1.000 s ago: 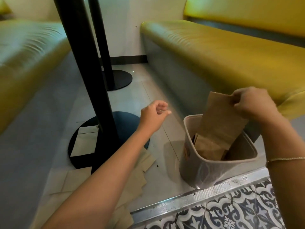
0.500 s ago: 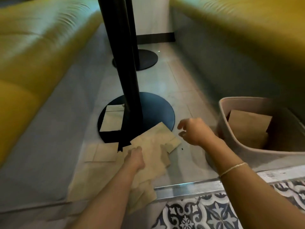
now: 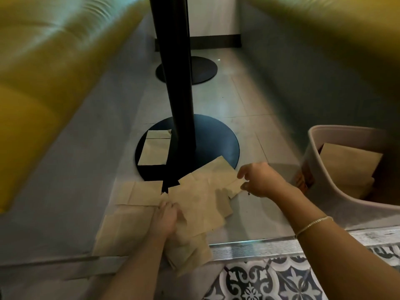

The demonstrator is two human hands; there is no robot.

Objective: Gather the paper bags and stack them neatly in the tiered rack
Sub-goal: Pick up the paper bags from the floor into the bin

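Several flat brown paper bags (image 3: 201, 202) lie scattered and overlapping on the grey floor in front of me. My left hand (image 3: 166, 217) presses down on the pile with its fingers curled on a top bag. At the right edge of the pile, my right hand (image 3: 259, 180) hovers with finger and thumb apart around a bag's corner. One more bag (image 3: 154, 151) lies on the black table base (image 3: 216, 144). A beige bin (image 3: 324, 191) at the right holds upright brown bags (image 3: 348, 163). No tiered rack is in view.
A black table post (image 3: 179, 83) rises from the round base just behind the pile, with a second base (image 3: 201, 70) farther back. Yellow benches (image 3: 32, 105) flank the aisle on both sides. A metal threshold strip (image 3: 249, 247) borders patterned tiles (image 3: 281, 278) near me.
My right hand let go of the bag in the bin and swung left and down to the floor pile. My left hand dropped onto the bags. The view tilted down.
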